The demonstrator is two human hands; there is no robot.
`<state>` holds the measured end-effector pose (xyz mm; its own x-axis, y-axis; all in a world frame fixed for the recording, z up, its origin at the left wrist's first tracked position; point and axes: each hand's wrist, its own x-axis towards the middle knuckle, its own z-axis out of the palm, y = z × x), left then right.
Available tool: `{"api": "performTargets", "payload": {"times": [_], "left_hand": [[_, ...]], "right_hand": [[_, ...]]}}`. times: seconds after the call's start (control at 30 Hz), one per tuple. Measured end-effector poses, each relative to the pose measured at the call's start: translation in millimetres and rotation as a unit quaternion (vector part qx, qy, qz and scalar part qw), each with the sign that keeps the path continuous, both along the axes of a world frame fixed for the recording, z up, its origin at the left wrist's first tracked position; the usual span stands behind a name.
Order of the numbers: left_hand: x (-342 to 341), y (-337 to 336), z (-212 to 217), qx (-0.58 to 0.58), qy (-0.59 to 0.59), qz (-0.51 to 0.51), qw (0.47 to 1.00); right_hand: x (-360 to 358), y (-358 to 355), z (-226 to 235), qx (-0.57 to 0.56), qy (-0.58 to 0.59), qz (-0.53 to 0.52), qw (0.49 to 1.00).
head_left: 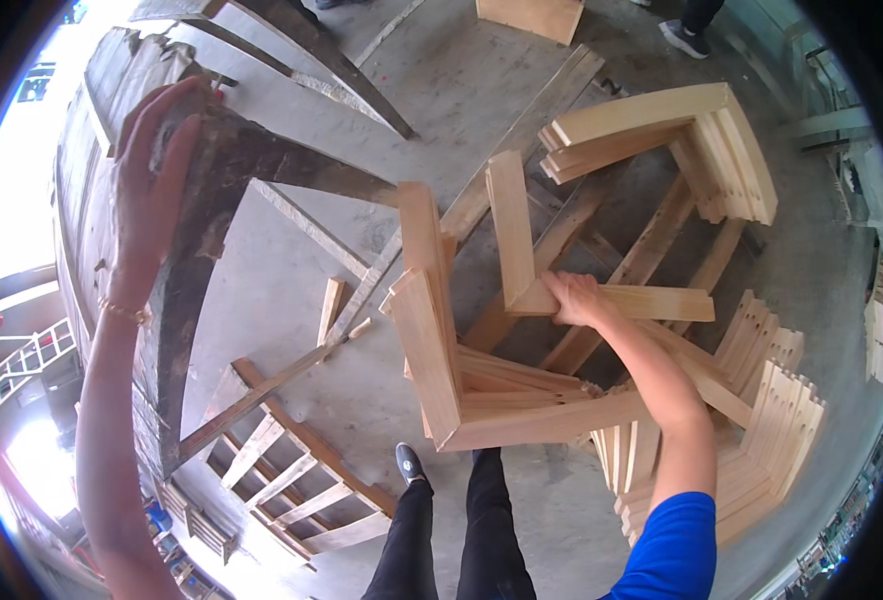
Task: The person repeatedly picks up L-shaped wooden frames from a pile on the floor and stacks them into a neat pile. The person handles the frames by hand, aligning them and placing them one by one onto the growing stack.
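Note:
My left hand [150, 195] rests at the edge of a dark, worn wooden workbench [197, 230], its fingers stretched out and nothing seen in them. A bracelet circles that wrist. My right hand [574, 298] is closed around a pale angled wooden frame [511, 225], near the corner where two boards join. The frame is above a low slatted wooden pallet [652, 235]. Close to it, nearer my legs, stands a stack of similar angled frames [427, 340]. My palm hides part of the gripped board.
More stacked frames stand at the far right [727, 150] and near right [777, 415]. A slatted pallet [302, 480] lies by my left foot [410, 462]. Bench legs and a brace [307, 225] cross the floor. Another person's shoe [684, 38] shows at the top.

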<state>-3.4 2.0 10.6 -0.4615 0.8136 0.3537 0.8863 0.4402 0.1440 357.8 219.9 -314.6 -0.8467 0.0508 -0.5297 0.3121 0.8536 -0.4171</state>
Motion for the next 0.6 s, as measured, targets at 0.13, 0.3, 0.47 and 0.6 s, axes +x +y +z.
{"api": "performTargets", "payload": {"times": [0.13,0.3,0.47,0.6], "left_hand": [[5.8,1.3,-6.8,0.001,-0.038,0.038,0.999],[15.3,-3.7,-3.2,-0.025,-0.062,0.094,0.993],[20.9,-5.5,-8.9,-0.022,-0.042,0.075,0.996],[19.3,-4.9,-13.4,-0.032,-0.027,0.067,0.997]], "right_hand": [[-14.4,2.9,-78.9,0.014,-0.033,-0.003,0.999],[-36.1,-20.1,-133.3,0.033,-0.009,-0.041,0.999],[-51.9,-10.2,-178.1,0.085,-0.015,-0.068,0.994],[-57.2,-4.9,-204.6,0.131,-0.002,-0.095,0.987]]}}
